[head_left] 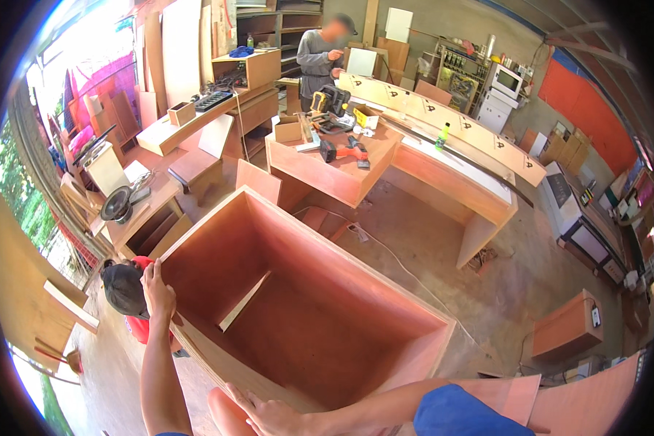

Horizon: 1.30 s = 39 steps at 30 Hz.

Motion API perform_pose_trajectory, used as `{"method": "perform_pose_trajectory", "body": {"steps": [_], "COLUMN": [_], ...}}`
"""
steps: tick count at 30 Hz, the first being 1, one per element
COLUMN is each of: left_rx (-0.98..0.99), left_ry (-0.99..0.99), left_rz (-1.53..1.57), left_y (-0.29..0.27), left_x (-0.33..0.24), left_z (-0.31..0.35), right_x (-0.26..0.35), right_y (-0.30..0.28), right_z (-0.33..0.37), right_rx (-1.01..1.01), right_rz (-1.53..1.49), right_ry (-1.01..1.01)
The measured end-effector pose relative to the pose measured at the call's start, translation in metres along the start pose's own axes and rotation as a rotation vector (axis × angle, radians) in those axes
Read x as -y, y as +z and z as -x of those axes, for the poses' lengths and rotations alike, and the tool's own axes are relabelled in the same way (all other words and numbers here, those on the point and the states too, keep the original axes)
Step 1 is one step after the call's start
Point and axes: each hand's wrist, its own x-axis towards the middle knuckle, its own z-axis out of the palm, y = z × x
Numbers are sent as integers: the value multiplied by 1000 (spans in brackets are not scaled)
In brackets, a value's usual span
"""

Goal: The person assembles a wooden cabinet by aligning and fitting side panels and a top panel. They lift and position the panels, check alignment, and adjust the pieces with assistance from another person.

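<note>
A large open-topped wooden box (320, 291) with a reddish-brown inside lies in front of me. My left hand (158, 289) grips its rim at the left corner, fingers closed over the edge. Lower down, my right hand (272, 416) rests against the near side panel, fingers stretched out and holding nothing loose. Part of a bare leg (225, 413) shows beside that hand. Within the box, a pale wood strip (244, 302) sits near the left end. Close to my left hand, a person in a black cap (126, 287) and red shirt is low beside the box, mostly hidden.
A wooden bench (320, 173) beyond the box carries power tools, including a red cordless tool (346, 151). A long plywood board (443, 123) extends right from there. Another person (321, 58) stands behind it. A white cord (407, 272) crosses the floor; a small cabinet (563, 330) stands right.
</note>
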Motion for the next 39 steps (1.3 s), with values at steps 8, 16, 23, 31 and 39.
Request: {"method": "perform_pose_trajectory", "body": {"steps": [8, 16, 23, 31, 39], "left_rx": [15, 58, 90, 91, 118], "left_ry": [25, 76, 21, 24, -19], "left_rz": [-23, -82, -132, -106, -97], "left_y": [3, 3, 2, -1, 0], "left_x": [3, 8, 5, 3, 2], "left_z": [0, -5, -1, -3, -3], "right_x": [6, 2, -3, -10, -16], "right_y": [-9, -22, -28, -37, -37], "right_z": [24, 39, 48, 37, 31], "right_rx": [2, 61, 1, 115, 117], "right_rz": [343, -66, -72, 17, 33], "right_ry": [-200, -221, -281, -191, -205]}}
